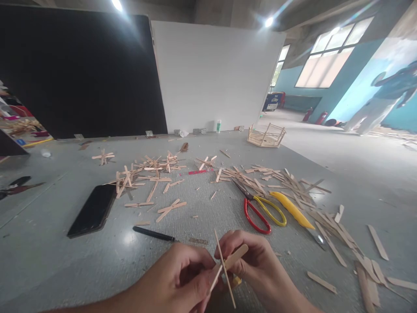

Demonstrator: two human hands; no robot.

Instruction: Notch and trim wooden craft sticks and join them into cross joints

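Hands [221, 271] near scissors [260, 208], phone [93, 211]

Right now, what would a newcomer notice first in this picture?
Both hands, left hand and right hand, hold crossed sticks at the bottom centre. Beyond them lie scissors and a yellow knife among scattered sticks. A phone lies to the left.

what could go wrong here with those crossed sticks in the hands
1. The crossed sticks are pinched only between the fingertips of the left hand and right hand, so they may slip out of line.
2. The scissors lie open-bladed close ahead; a reach towards the loose sticks could catch them.
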